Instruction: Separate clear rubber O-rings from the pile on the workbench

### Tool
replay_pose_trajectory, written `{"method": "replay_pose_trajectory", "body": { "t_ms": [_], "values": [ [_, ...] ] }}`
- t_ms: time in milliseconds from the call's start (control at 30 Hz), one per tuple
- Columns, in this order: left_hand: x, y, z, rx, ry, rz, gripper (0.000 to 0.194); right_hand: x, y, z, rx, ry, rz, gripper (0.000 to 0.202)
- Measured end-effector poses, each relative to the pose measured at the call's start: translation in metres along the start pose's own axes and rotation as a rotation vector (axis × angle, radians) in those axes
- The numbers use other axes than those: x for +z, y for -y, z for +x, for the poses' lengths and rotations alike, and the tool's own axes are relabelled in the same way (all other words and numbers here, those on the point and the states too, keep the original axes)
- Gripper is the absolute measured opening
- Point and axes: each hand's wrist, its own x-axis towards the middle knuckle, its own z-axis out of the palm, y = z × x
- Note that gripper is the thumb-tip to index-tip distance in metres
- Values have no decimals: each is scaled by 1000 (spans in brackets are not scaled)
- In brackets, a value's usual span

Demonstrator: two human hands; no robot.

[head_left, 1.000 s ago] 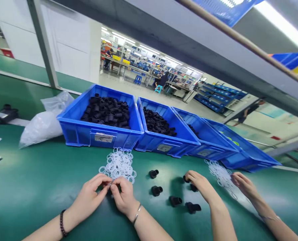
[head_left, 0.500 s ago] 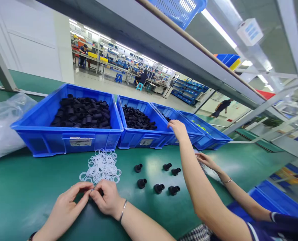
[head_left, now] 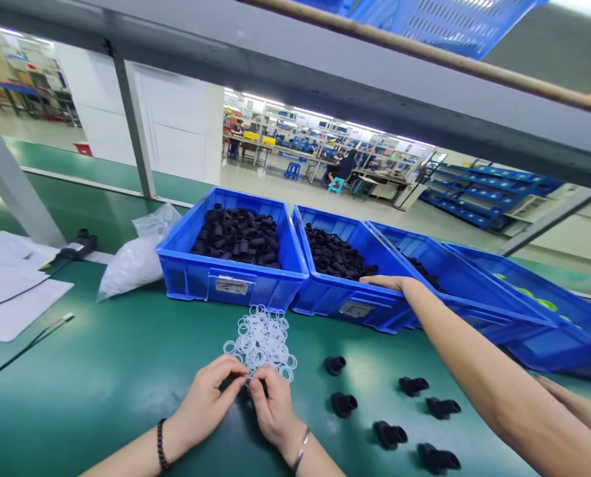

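My left hand and my right hand meet at the fingertips just in front of a pile of thin white rings. Both are closed in a pinch. Whatever lies between the fingers is small and mostly hidden, so I cannot make it out. To the right of my hands, several black flanged tube fittings lie spread on the green tabletop.
Behind the rings stand blue bins, two or more holding black parts. A co-worker's arm reaches from the right to a bin. At left lie a plastic bag, papers and a cable.
The view has swung left, so everything appears farther right. My hands stay pinched together by the rings. The co-worker's reaching hand is now lower, at the second bin's edge.
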Motion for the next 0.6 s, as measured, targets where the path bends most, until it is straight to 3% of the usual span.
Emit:
{"method": "replay_pose_trajectory", "body": {
  "t_ms": [167, 300, 600],
  "values": [
    [3, 2, 3, -90, -46, -208, 20, -1, 3, 1, -39, 1, 22, 27],
    [5, 2, 5, -88, -45, -355, 19, -2, 3, 1, -54, -9, 44, 25],
    [4, 4, 2, -103, -11, -406, 14, 0, -1, 1, -76, -1, 40, 15]
  ]
}}
